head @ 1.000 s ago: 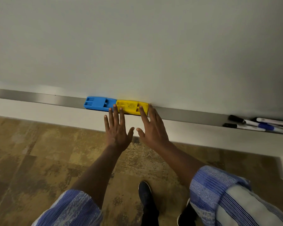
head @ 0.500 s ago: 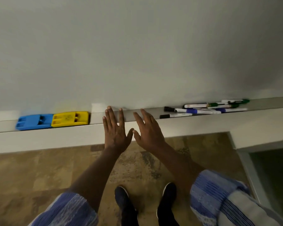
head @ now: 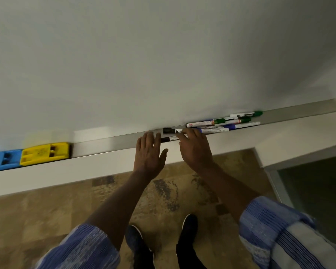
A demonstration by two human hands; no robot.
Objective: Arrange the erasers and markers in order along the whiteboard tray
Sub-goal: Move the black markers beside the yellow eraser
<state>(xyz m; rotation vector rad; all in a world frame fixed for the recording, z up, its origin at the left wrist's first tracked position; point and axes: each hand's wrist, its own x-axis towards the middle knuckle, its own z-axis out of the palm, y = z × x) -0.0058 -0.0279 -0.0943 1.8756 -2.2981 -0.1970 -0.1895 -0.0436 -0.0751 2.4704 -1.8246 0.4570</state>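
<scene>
A blue eraser (head: 3, 159) and a yellow eraser (head: 45, 153) lie end to end at the left of the metal whiteboard tray (head: 109, 144). Several markers (head: 221, 124) with black, blue and green caps lie in a loose heap on the tray's right part. My left hand (head: 148, 154) is open, flat, with its fingertips at the tray edge beside a black-capped marker (head: 168, 139). My right hand (head: 194, 148) is open too, its fingertips resting over the left ends of the nearest markers. Neither hand grips anything.
The white board (head: 163, 65) fills the upper view. Below the tray runs a white ledge (head: 66, 169). A glass panel (head: 318, 191) and its frame stand at the lower right. My shoes (head: 186, 228) are on patterned brown floor.
Both hands have moved right along the tray, away from the erasers, and now reach the left end of the marker heap. The view has swung right with them.
</scene>
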